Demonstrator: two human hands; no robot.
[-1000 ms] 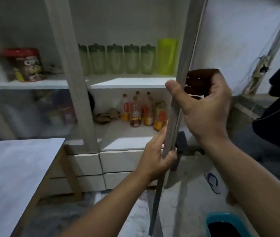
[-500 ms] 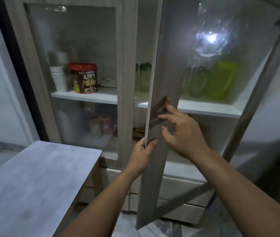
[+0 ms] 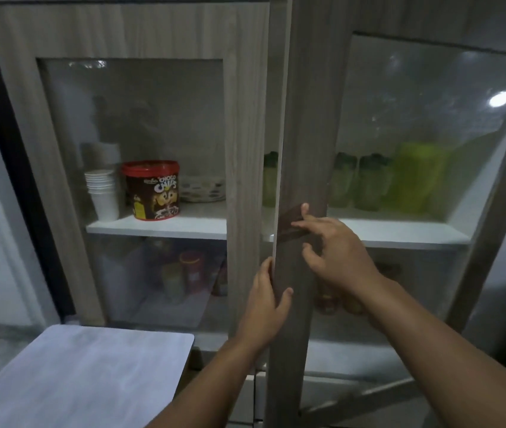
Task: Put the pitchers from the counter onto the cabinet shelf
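Note:
Several green-lidded pitchers (image 3: pixel 370 183) and a taller lime pitcher (image 3: pixel 415 177) stand in a row on the white cabinet shelf (image 3: pixel 400 231), blurred behind the glass of the right cabinet door (image 3: pixel 304 134). One more pitcher (image 3: pixel 270 179) shows through the narrow gap at the door's edge. My left hand (image 3: pixel 268 301) grips that edge below the dark handle (image 3: pixel 290 225), thumb on the front face. My right hand (image 3: pixel 335 251) lies on the door frame with fingers spread, fingertips touching the handle.
Behind the shut left glass door stand a Choco Chips tub (image 3: pixel 153 189), stacked paper cups (image 3: pixel 102 193) and a basket (image 3: pixel 202 189). Jars and bottles (image 3: pixel 191 270) fill the lower shelf. A grey table (image 3: pixel 85 375) juts in at lower left. White drawers (image 3: pixel 353 353) lie below.
The right door has swung from wide open to almost closed. My right hand moved from gripping the door's edge to resting on its front by the handle. My left hand kept its hold on the edge.

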